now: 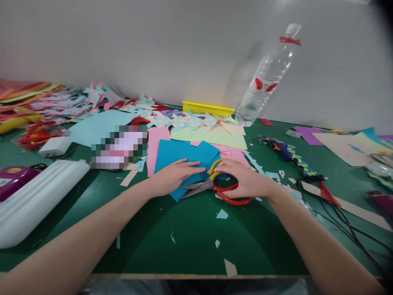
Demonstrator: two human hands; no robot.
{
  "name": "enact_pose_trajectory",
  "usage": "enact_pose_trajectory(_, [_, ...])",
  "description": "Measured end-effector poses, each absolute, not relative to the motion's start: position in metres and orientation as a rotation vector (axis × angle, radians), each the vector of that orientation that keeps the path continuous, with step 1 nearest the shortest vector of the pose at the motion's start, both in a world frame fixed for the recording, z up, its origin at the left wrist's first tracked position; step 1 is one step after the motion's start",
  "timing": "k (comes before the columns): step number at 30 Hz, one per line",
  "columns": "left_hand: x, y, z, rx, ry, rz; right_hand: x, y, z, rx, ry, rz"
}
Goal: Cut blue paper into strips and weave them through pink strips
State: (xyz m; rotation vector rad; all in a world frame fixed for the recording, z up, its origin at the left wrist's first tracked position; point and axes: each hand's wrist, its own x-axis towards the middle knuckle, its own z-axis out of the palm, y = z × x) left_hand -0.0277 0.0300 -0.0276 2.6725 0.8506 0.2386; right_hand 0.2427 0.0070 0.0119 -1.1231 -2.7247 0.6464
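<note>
My left hand (173, 176) lies with its fingers stretched out over sheets of blue paper (175, 153), near the middle of the table. My right hand (242, 176) grips a pair of scissors (205, 186), one handle yellow and the other red. The blades point left and stand apart, close to my left fingertips and over the lower corner of the blue paper. Under and behind the blue sheets are pink paper (156, 143) and pale green paper (211, 137). My right thumb is partly hidden by its own hand.
A clear bottle (265, 82) leans against the wall behind a yellow holder (208, 108). To the left lie a blurred-out phone (121, 147), a white charger (55, 146) and a long white case (43, 200). Woven paper strips (184, 121), black cables (340, 217) and paper scraps (222, 214) surround the hands.
</note>
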Motion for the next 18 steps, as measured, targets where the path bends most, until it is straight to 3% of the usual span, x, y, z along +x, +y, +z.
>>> enact_pose_trajectory(18, [-0.028,0.029,-0.030,2.561,0.971,0.266,0.224,0.000,0.009,-1.073,-2.739,0.514])
